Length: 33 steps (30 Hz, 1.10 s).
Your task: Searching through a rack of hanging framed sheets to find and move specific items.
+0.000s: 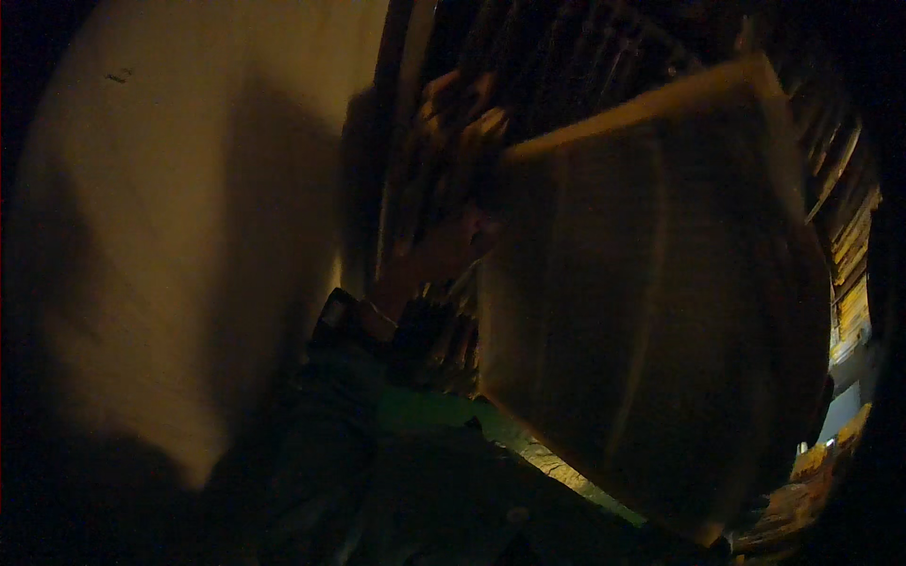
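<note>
While the light is this poor, the big flat cardboard box [651, 311] fills the right half of the view, held up and tilted in front of tall shelving [585, 57] packed with dark slats or stacked goods. One hand [462, 118] shows at the box's upper left corner, fingers curled over the top edge and gripping it; from the sleeve [377, 377] rising out of the lower middle I judge it to be the left hand, though blur makes that uncertain. The right hand is hidden, probably behind or under the box, so I cannot tell how its fingers stand. To handle the box well, the grip at the corner wants a second support low on the far side, since a wide panel held by one edge tends to swing. A pale wall [170, 236] stands close on the left, leaving only a narrow gap beside the shelving, and the box's corner could catch on either. Brighter yellow stacks [854, 302] show at the far right
</note>
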Each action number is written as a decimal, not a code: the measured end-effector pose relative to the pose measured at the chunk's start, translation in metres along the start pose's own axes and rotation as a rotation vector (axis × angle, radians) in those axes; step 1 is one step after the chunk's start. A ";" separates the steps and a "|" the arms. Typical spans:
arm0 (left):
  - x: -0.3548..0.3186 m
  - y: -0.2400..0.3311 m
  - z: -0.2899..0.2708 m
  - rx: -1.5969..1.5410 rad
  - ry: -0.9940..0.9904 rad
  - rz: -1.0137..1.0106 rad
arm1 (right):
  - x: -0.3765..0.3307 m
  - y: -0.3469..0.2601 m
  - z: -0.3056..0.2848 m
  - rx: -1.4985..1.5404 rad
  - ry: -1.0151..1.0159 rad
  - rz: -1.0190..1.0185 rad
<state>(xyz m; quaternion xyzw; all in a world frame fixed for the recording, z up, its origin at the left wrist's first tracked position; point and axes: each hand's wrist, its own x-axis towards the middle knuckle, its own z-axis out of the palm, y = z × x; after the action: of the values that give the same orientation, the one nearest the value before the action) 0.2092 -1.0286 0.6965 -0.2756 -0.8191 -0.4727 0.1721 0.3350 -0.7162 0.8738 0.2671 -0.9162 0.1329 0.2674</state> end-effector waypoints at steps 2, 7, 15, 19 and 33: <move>-0.002 -0.012 -0.007 0.076 0.026 0.090 | 0.001 -0.016 0.012 -0.006 0.033 0.021; -0.027 -0.040 -0.031 0.341 0.113 0.271 | 0.009 -0.066 0.062 0.064 0.102 0.061; -0.072 -0.096 -0.026 -0.206 0.405 -0.094 | 0.044 -0.138 0.158 0.180 0.189 0.077; -0.129 -0.099 -0.018 -1.029 0.626 -0.315 | 0.038 -0.162 0.222 0.283 0.194 0.091; -0.146 -0.112 -0.036 -0.746 0.482 -0.291 | 0.046 -0.249 0.240 0.549 -0.311 0.030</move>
<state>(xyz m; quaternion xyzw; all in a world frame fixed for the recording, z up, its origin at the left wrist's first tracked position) 0.2557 -1.1471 0.5588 -0.0832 -0.5600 -0.8047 0.1787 0.3408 -1.0328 0.7278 0.3329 -0.8799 0.3366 0.0399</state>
